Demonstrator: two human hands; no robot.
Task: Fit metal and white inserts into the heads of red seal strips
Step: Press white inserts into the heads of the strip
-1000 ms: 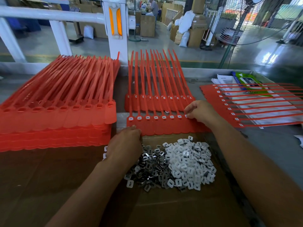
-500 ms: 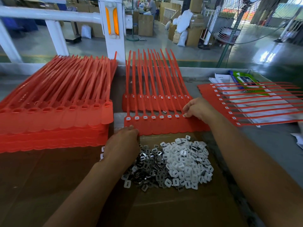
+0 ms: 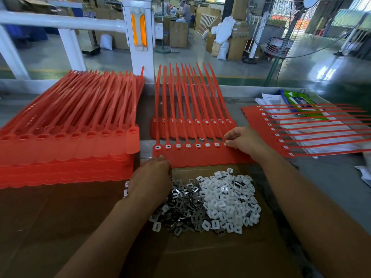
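Worktop [image 3: 331, 177]: cardboard [image 3: 60, 227] over the near left under an insert pile [image 3: 220, 201]; strip stack [image 3: 66, 157] left, strips [image 3: 200, 155] middle, papers [image 3: 341, 141] right

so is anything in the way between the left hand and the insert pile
Nothing visible. The left hand lies over the left edge of the insert pile; what its fingers hold is hidden.

Red seal strips [image 3: 192, 155] mid-worktop: plastic, smooth, soft sheen along tails. Stacked strips [image 3: 66, 149] by left edge: same red plastic, heads paler, half see-through, matt. White inserts [image 3: 230, 201]: matt plastic. Metal inserts [image 3: 180, 205]: bare metal, bright glints. Cardboard [image 3: 200, 253] under both: brown, matt. Worktop [image 3: 331, 177] toward right edge: grey, dull, scuffed. Green packet [image 3: 299, 103], far right corner: glossy film. Floor [image 3: 321, 67] beyond: high gloss.
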